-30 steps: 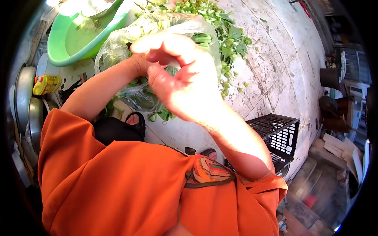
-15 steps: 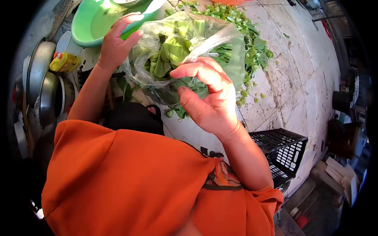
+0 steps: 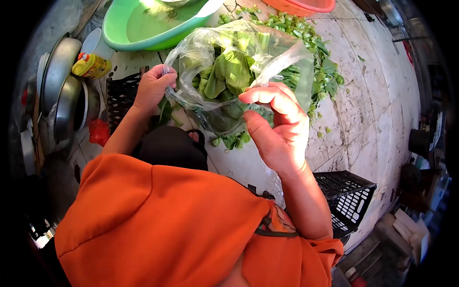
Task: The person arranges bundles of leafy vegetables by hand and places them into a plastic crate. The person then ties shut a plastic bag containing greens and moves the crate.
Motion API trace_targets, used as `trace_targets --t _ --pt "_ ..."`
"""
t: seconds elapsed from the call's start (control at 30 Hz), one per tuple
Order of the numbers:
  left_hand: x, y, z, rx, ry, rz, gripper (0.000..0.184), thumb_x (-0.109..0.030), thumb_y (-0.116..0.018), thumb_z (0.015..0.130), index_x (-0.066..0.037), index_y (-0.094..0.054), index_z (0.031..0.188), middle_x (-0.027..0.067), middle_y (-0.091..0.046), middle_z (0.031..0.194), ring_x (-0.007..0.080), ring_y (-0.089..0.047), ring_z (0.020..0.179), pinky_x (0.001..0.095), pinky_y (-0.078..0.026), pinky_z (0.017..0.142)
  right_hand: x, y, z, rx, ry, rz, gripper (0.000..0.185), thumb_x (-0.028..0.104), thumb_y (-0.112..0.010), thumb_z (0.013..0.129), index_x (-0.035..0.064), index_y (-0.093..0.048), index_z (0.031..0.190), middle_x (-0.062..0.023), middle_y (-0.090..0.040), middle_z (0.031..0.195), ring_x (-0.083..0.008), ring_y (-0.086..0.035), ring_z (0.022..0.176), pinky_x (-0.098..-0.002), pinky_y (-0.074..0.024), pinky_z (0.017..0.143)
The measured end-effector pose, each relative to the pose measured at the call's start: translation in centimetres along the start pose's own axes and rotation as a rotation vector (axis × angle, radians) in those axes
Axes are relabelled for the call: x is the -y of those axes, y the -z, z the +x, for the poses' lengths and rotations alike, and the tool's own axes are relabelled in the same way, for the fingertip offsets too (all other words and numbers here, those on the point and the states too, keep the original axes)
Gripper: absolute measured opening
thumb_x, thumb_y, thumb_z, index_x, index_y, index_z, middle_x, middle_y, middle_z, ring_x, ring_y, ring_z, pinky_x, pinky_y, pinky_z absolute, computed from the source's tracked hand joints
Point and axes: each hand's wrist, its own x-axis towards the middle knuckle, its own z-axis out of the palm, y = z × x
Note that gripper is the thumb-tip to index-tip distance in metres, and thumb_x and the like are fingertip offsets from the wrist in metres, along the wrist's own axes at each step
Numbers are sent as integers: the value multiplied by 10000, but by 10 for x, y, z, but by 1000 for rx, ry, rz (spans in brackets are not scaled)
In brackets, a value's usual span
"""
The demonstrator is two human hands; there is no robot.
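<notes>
A clear plastic bag (image 3: 191, 39) holds leafy greens (image 3: 229, 71) with pale stalks, its mouth spread wide towards me. My left hand (image 3: 154, 87) pinches the bag's left rim between thumb and fingers. On the other side, a twisted fold of the bag runs to the curled fingers of my right hand (image 3: 282, 122). Its thumb stands apart from the index finger, and the grip itself is partly hidden behind the fingers. Behind the bag lies a heap of loose greens and cut stem ends (image 3: 322, 64) on the tiled floor.
A green basin (image 3: 143, 44) stands at the back left, an orange-red basin (image 3: 306, 6) at the back. On the left are metal bowls (image 3: 67, 107) and a yellow bottle (image 3: 92, 66). Black plastic crates (image 3: 351, 201) (image 3: 123, 98) flank me on the tiles (image 3: 368, 119).
My left hand has come down from above the bag's rim and closed on its edge. The view has shifted, showing more of the orange-red basin. My right hand keeps its curled shape beside the fold.
</notes>
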Motion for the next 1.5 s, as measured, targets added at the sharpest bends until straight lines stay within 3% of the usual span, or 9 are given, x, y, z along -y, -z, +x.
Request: trace_targets --t 0.2,0.47,0.6,0.83,0.97,1.03,1.23,1.27,1.5 --pt "-110 -10 -35 167 -431 -251 148 -71 -617 886 -5 -644 1016 34 -634 853 96 -582 741 237 -458 684 13 36 12 -53 40 7 293 -109 -594 731 21 -690 976 -75 -652 923 -202 -581 910 -301 -443 894" --pt "-198 -133 -30 521 -683 442 452 -107 -767 799 22 -591 1194 43 -630 1020 79 -562 912 246 -475 817 18 45 8 -30 -99 251 423 -53 -702 793 -30 -600 1203 -88 -613 1109 -163 -577 1071 -300 -431 973" --pt "-199 -146 2 673 -1016 375 72 -92 -592 862 -63 -625 805 112 -605 701 261 -603 609 351 -469 562 20 33 15 -109 -238 477 381 18 -695 868 -27 -609 1236 -83 -662 1132 -140 -611 973 -271 -470 895" --pt "-194 -137 18 199 -1603 431 93 -159 -659 860 -75 -652 821 34 -588 742 195 -572 691 316 -448 585 24 38 21 -246 -267 546 175 -39 -616 829 -25 -712 974 -69 -695 985 -126 -616 866 -259 -479 831" --pt "-154 -111 36 676 -841 267 919 -246 -898 669 -10 -408 1410 96 -528 1307 191 -513 1215 333 -433 1012 22 44 15 -209 -200 471 162 -49 -608 786 -27 -700 917 -73 -640 925 -139 -592 845 -256 -462 793" --pt "-129 -115 37 835 -702 347 971 -268 -917 655 -27 -393 1437 89 -505 1349 186 -478 1256 335 -398 1048 23 44 13 -179 -158 442 169 -50 -605 783 -27 -695 924 -72 -617 964 -137 -585 864 -254 -454 791" --pt "-89 -155 11 701 -336 13 580 -336 -786 816 -4 -548 1228 106 -657 1052 181 -599 969 312 -472 884 25 54 20 -64 -25 -135 208 -1 -687 830 -17 -674 1037 -57 -621 955 -135 -582 879 -268 -456 839" --pt "-86 -153 14 751 -267 -188 363 -71 -623 932 -15 -547 1283 33 -606 1154 104 -562 1029 307 -454 928 27 56 21 -50 -24 -255 252 -6 -678 841 -14 -661 1093 -49 -626 960 -125 -581 886 -264 -454 853" --pt "-108 -151 46 613 -111 -203 279 -184 -544 954 -18 -589 1175 46 -656 952 108 -590 834 279 -476 754 40 58 36 163 31 -569 354 -15 -658 765 84 -650 1105 -84 -681 862 -236 -655 755 -317 -516 751"
